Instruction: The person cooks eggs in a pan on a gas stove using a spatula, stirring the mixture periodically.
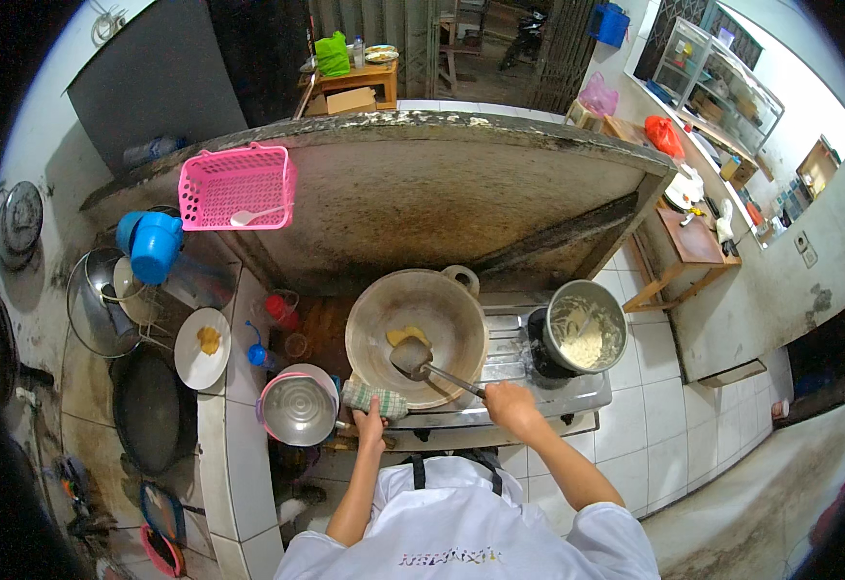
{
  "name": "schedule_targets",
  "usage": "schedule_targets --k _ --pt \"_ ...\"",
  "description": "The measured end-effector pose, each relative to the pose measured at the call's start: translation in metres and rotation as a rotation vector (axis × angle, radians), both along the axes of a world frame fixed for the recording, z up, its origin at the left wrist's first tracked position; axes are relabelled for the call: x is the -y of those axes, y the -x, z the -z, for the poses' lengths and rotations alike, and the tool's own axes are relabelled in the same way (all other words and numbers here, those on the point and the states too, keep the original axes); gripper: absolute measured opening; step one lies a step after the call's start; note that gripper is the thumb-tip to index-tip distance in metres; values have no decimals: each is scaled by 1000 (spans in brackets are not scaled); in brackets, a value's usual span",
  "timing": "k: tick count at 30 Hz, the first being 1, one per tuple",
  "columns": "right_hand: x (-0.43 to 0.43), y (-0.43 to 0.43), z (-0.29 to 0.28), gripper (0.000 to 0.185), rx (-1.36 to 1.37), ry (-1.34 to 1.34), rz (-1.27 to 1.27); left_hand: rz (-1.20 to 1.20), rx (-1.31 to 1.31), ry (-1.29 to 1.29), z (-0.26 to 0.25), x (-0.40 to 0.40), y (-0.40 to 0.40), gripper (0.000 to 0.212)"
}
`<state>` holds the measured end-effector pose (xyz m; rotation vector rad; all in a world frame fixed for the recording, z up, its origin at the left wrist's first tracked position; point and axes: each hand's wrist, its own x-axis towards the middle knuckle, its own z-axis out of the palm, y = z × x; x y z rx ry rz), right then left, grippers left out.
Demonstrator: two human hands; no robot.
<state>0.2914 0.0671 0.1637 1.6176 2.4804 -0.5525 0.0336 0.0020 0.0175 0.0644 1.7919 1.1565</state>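
A large metal wok stands on the left side of a two-burner gas stove. My right hand grips the handle of a metal wok spatula, whose blade is down inside the wok. Just beyond the blade lies a yellowish piece of food, partly hidden by it. My left hand holds a folded green checked cloth against the wok's near left edge. On the right burner sits a metal pot with pale batter and a utensil in it.
Left of the wok is a silver pan. A white plate with a browned piece of food rests on the tiled ledge. A pink basket holding a white spoon and blue plastic mugs are farther back. Behind the stove rises a stained partition.
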Motion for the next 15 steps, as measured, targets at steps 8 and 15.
schedule_targets --k 8,15 --pt "-9 -7 -19 23 126 38 27 32 31 -77 12 4 5 52" --pt "-1 -3 6 11 40 -21 10 -4 56 -79 16 2 3 50"
